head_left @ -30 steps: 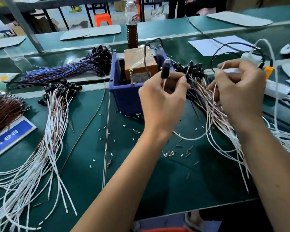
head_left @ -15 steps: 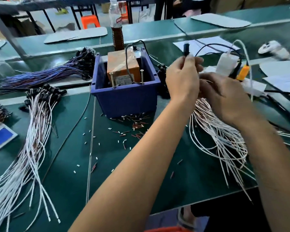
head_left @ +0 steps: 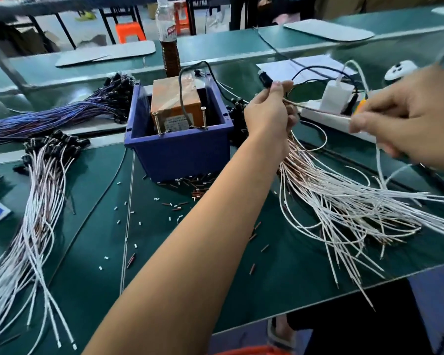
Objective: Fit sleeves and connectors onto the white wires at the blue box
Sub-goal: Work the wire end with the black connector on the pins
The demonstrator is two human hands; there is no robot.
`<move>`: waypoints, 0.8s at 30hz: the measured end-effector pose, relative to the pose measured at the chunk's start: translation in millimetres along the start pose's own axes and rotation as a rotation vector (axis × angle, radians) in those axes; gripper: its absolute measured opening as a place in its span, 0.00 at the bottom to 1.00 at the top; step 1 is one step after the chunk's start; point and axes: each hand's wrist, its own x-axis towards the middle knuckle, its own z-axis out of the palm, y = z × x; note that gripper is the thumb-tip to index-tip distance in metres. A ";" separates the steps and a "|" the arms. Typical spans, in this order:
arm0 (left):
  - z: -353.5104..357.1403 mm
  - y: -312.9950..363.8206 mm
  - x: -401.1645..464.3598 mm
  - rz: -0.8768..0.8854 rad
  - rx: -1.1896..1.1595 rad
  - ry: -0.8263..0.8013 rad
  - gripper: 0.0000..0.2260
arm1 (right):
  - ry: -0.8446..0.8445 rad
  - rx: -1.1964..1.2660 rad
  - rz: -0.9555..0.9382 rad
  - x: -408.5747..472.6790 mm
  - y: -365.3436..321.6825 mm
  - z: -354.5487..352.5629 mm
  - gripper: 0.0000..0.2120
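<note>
The blue box (head_left: 180, 152) stands mid-table with an orange-brown block (head_left: 176, 103) and two upright screws inside. To the right of the box, my left hand (head_left: 269, 111) grips a black connector (head_left: 264, 79) with its thin wire. That wire runs rightward to my right hand (head_left: 410, 116), whose blurred fingers pinch it. A heap of loose white wires (head_left: 344, 203) fans out on the table below both hands. Finished white wires with black connectors (head_left: 44, 185) lie left of the box. Small white and brown sleeves (head_left: 187, 185) are scattered in front of it.
Blue-purple wires (head_left: 62, 114) lie behind the box at the left. A bottle (head_left: 168, 37) stands behind it. A white power strip with a plug (head_left: 336, 101) and black cables sits at the right. The table's front edge (head_left: 318, 303) runs under my forearms.
My right hand has pulled away to the right of the left hand, drawing the wire taut. The left hand has stayed by the box, still gripping the connector. The view has shifted.
</note>
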 end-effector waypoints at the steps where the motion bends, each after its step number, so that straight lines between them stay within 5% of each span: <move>1: -0.3 -0.7 4.3 0.001 -0.001 0.022 0.14 | -0.050 -0.009 0.000 -4.3 -3.2 -3.0 0.12; 10: -10.9 -14.4 44.6 0.112 0.425 0.218 0.08 | -0.372 -0.104 0.177 8.4 1.9 37.8 0.15; 16: -23.5 -33.9 53.2 0.211 0.717 0.274 0.15 | -0.264 -0.226 0.086 21.2 6.7 83.9 0.17; 24: -32.0 -38.7 46.9 0.222 0.787 0.248 0.10 | -0.246 -0.157 0.210 25.9 8.3 97.5 0.15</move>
